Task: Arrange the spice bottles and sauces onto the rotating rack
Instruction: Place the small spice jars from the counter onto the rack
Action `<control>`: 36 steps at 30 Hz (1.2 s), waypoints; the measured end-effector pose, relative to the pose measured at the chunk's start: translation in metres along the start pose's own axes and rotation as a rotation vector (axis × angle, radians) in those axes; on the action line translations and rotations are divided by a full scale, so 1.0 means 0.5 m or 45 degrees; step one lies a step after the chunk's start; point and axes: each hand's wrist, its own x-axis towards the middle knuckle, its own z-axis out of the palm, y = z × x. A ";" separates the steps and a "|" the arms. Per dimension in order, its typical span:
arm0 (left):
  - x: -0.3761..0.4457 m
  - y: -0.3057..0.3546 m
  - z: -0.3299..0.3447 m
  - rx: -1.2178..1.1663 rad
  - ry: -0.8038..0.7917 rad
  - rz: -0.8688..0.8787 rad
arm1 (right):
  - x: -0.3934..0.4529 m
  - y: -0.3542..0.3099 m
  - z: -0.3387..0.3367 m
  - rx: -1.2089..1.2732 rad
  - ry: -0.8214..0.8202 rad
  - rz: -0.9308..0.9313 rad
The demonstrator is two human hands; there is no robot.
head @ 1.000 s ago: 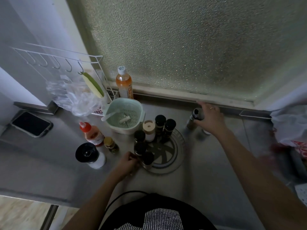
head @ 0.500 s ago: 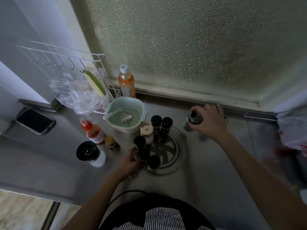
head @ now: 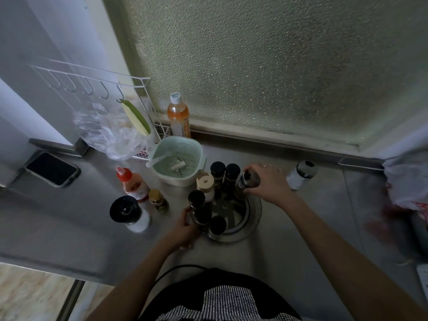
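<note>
Six capped bottles are crowding the round metal rack (head: pixel 251 218) on the counter; right hand (head: pixel 269 183) is gripping a dark-lidded shaker (head: pixel 249 180) at its far rim, left hand (head: pixel 185 228) is clutching the near edge. Labels too blurred to read.

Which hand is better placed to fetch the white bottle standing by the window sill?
Probably the right hand: the white bottle stands just beyond it, and the left hand is at the rack.

Dim, backlit kitchen scene

Soft daylight through the frosted window (head: pixel 278 66) beyond the fingers; desk (head: pixel 69 228) dark, corners blurred and bent by the lens.
</note>
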 end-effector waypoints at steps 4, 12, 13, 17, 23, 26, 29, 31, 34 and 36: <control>-0.004 0.002 0.004 -0.029 0.018 -0.012 | 0.007 -0.005 0.016 0.039 -0.047 -0.028; -0.012 0.004 -0.011 -0.036 -0.020 -0.124 | 0.022 0.149 -0.041 0.455 0.556 0.251; -0.012 0.004 -0.012 -0.029 -0.010 -0.134 | 0.027 0.190 -0.037 0.303 0.461 0.349; -0.008 0.007 -0.006 -0.013 0.049 -0.136 | 0.027 0.259 -0.001 0.129 0.020 0.474; -0.011 0.009 0.000 -0.030 0.041 -0.022 | -0.009 0.216 -0.025 0.195 0.247 0.336; -0.013 0.010 0.004 -0.026 0.013 0.024 | -0.042 0.177 -0.051 0.306 0.227 0.188; 0.000 0.005 0.008 -0.052 0.024 -0.021 | -0.070 0.115 -0.079 0.443 0.168 0.064; 0.006 0.002 0.009 -0.073 0.031 -0.039 | -0.077 0.074 -0.084 0.464 0.084 0.016; 0.001 0.003 0.014 -0.079 0.024 -0.014 | -0.077 0.023 -0.068 0.455 -0.044 -0.033; -0.007 0.006 0.020 -0.077 0.017 0.001 | -0.074 -0.001 -0.050 0.434 -0.070 -0.062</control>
